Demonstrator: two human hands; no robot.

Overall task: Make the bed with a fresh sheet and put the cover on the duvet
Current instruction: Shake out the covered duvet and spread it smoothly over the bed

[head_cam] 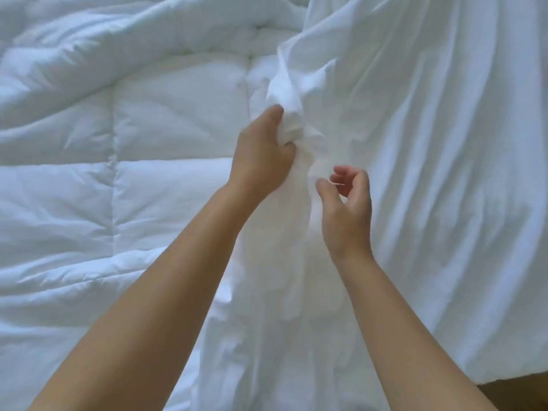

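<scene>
Bunching in left grip (pixel 262 157), cover (pixel 415 143) (white) overlaps duvet (pixel 118 137).

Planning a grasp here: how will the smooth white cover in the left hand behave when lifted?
Probably floppy: the cover bunches into a wad in the left hand and falls in long folds. Likely light, since one hand holds the bunch up. It may slide on the quilted duvet; both look smooth.

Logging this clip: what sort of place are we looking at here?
Most likely a bedroom: a quilted white duvet spreads across the left, a smooth white cover lies on the right, and the left hand grips a bunch of that fabric.
</scene>
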